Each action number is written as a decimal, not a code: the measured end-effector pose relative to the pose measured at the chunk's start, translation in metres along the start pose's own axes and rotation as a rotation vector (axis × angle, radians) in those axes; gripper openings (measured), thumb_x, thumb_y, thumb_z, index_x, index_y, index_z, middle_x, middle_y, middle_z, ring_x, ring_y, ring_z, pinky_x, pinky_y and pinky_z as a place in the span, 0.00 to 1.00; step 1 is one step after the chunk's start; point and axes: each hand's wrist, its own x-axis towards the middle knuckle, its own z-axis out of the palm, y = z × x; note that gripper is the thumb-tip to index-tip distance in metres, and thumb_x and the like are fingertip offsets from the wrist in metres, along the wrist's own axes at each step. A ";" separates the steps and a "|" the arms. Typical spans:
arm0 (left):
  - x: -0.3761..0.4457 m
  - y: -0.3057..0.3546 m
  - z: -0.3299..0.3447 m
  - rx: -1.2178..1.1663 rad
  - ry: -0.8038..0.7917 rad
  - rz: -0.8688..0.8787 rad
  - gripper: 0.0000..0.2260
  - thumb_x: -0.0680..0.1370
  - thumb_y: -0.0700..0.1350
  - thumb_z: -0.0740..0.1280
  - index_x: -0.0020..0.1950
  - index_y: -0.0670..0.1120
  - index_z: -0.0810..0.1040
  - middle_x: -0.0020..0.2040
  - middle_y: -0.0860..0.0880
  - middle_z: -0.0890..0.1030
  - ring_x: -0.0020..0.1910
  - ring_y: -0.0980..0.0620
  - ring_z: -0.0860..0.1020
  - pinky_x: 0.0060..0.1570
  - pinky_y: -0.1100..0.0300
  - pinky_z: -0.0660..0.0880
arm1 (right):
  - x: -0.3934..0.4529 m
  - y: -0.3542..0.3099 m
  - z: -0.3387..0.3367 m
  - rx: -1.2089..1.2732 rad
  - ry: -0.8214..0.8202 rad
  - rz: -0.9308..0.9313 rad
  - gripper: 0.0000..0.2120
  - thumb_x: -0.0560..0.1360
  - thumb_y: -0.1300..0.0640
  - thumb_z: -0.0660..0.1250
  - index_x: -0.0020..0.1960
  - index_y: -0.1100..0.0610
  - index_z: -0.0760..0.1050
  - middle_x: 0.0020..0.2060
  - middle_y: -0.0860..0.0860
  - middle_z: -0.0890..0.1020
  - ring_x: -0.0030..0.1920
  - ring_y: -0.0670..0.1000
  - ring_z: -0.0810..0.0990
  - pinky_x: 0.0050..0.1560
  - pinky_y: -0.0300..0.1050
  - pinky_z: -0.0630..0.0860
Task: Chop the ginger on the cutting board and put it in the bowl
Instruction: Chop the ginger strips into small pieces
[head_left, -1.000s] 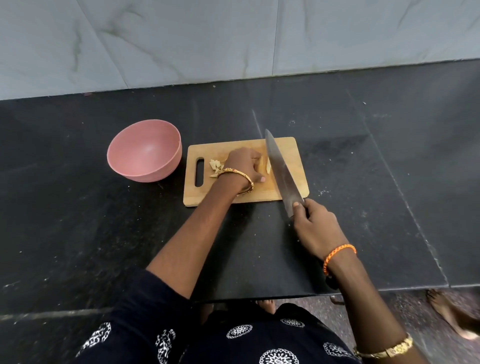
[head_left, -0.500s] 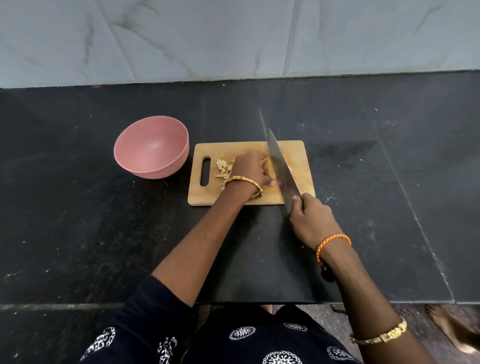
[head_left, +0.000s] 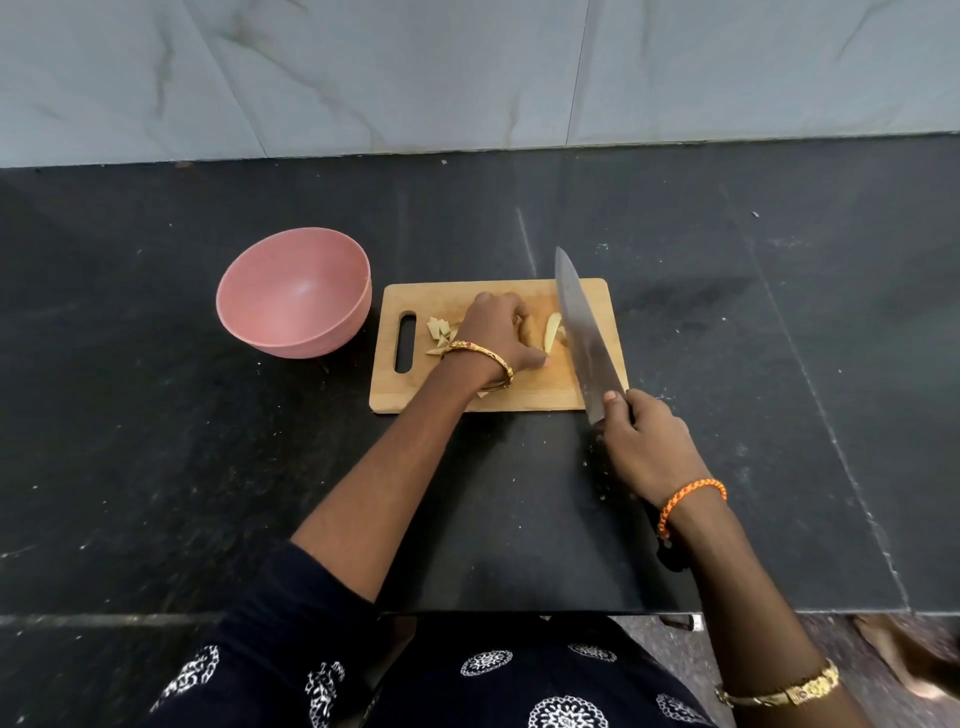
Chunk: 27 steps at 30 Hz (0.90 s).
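Note:
A wooden cutting board (head_left: 519, 397) lies on the black counter. My left hand (head_left: 498, 332) rests on the board with fingers curled over a ginger piece, which is mostly hidden under it. A pale ginger slice (head_left: 551, 332) lies just right of that hand. Several chopped ginger bits (head_left: 439, 335) sit left of it, near the board's handle slot. My right hand (head_left: 644, 447) grips a large knife (head_left: 584, 332); its blade lies across the board's right side, tip pointing away. The pink bowl (head_left: 296, 293) stands empty to the left of the board.
The black stone counter (head_left: 779, 364) extends on all sides, with a grey marble wall (head_left: 467, 73) behind it. The counter's front edge runs near my body, and a foot (head_left: 904, 654) shows on the floor at the lower right.
The knife blade has moved right, away from my left hand, uncovering a cut slice of ginger beside the fingers. My left hand stays on the ginger.

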 end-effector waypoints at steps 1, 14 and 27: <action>0.000 0.001 0.000 0.009 0.008 0.000 0.26 0.64 0.45 0.78 0.59 0.47 0.73 0.58 0.46 0.72 0.54 0.50 0.73 0.50 0.62 0.69 | 0.000 0.000 -0.002 0.008 0.008 0.000 0.17 0.82 0.52 0.52 0.37 0.58 0.67 0.35 0.53 0.74 0.43 0.56 0.73 0.35 0.46 0.63; -0.004 0.009 -0.009 -0.218 0.060 -0.099 0.16 0.72 0.40 0.70 0.58 0.46 0.74 0.45 0.49 0.76 0.45 0.50 0.76 0.43 0.60 0.74 | -0.001 0.004 -0.004 0.066 -0.014 -0.003 0.18 0.81 0.51 0.53 0.43 0.62 0.72 0.35 0.53 0.74 0.36 0.52 0.72 0.32 0.43 0.66; -0.009 0.016 -0.003 0.046 0.000 -0.108 0.14 0.66 0.49 0.77 0.47 0.47 0.79 0.57 0.44 0.79 0.60 0.45 0.74 0.60 0.52 0.71 | 0.001 0.004 0.000 0.086 -0.055 -0.013 0.19 0.81 0.50 0.53 0.46 0.64 0.73 0.35 0.55 0.76 0.35 0.54 0.74 0.36 0.45 0.70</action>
